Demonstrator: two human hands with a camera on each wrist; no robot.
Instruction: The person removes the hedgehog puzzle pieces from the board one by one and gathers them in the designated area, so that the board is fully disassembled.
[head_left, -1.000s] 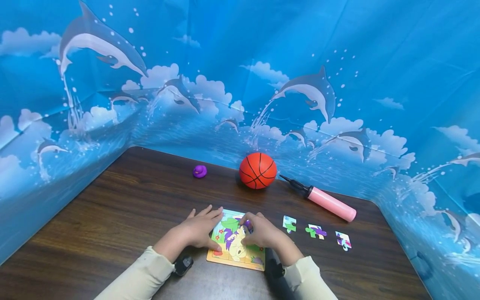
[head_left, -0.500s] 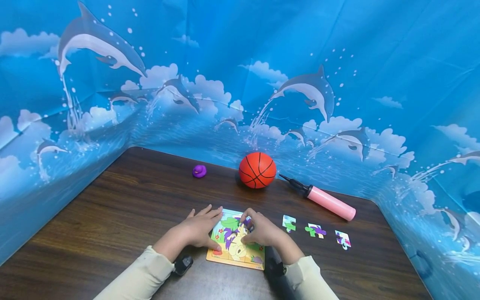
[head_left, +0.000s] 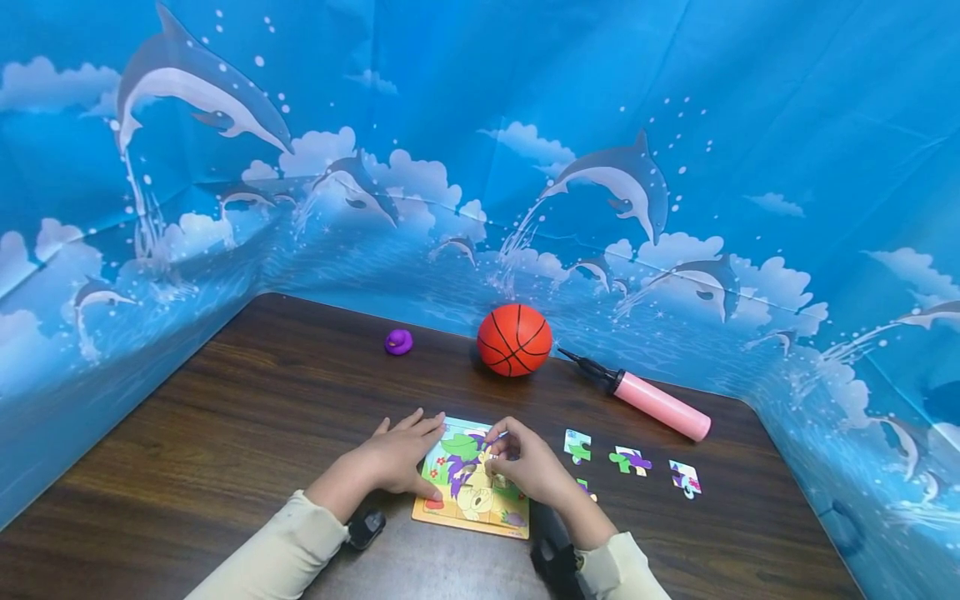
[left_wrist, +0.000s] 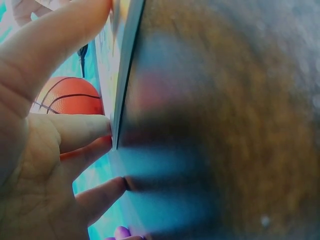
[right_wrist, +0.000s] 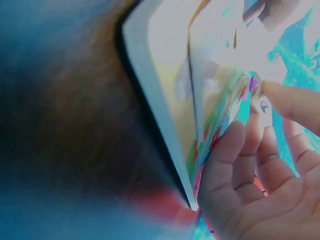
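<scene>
A jigsaw puzzle board (head_left: 468,527) with a yellow and purple cartoon picture lies at the near middle of the table. My left hand (head_left: 400,460) rests on its left side with fingers spread, the thumb over the lower left part; in the left wrist view the fingertips touch the board's edge. Over the board's right half, my right hand (head_left: 525,462) pinches a puzzle piece (right_wrist: 255,100) between thumb and fingers, tilted up from the picture. Part of that piece is hidden behind the fingers.
Loose puzzle pieces lie to the right: a green one (head_left: 577,446), a green and purple one (head_left: 630,461), a white and purple one (head_left: 686,478), and another partly behind the right wrist (head_left: 587,490). Farther back are a purple rubber duck (head_left: 399,342), an orange basketball (head_left: 514,340) and a pink hand pump (head_left: 663,406).
My right hand has shifted slightly right and turned, raising the pinched piece from the picture. Another loose piece now shows beside the right wrist. The left hand has stayed in place.
</scene>
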